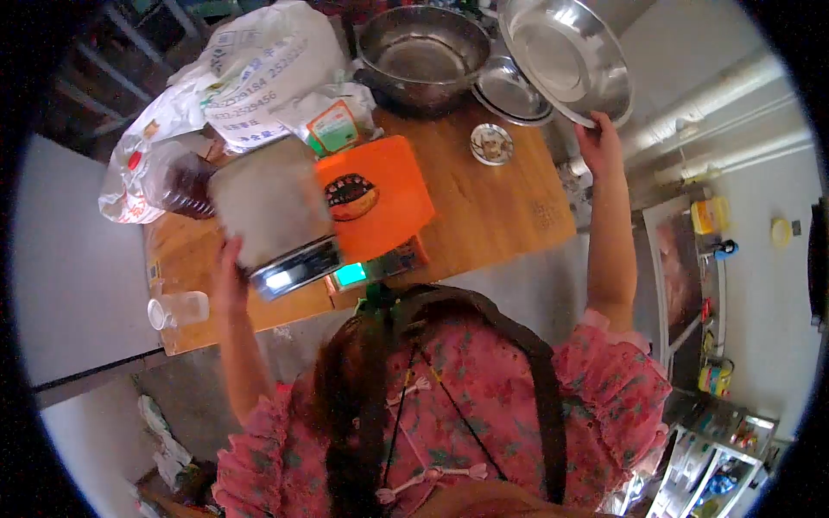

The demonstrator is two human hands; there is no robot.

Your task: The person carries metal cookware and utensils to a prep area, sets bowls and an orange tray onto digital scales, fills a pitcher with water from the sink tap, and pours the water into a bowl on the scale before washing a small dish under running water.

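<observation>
My left hand (231, 278) is at the left edge of a grey flat-topped box-like device (272, 203) with a shiny front, its fingers partly blurred and hidden against that edge. My right hand (598, 145) grips the rim of a large shiny metal basin (566, 65), tilted at the table's back right. Beside the grey device lies an orange sheet (389, 194) with a dark printed picture, on top of a device with a lit green display (351, 274). A small round dish (491, 144) holding small bits stands on the wooden table (518, 203).
Large white printed bags (268, 69) fill the back left, near a dark bottle (177, 181) with a red cap. A clear plastic cup (179, 309) lies at the front left. A deep metal pot (423, 56) and metal plates (514, 91) stand at the back. Pipes run along the right wall.
</observation>
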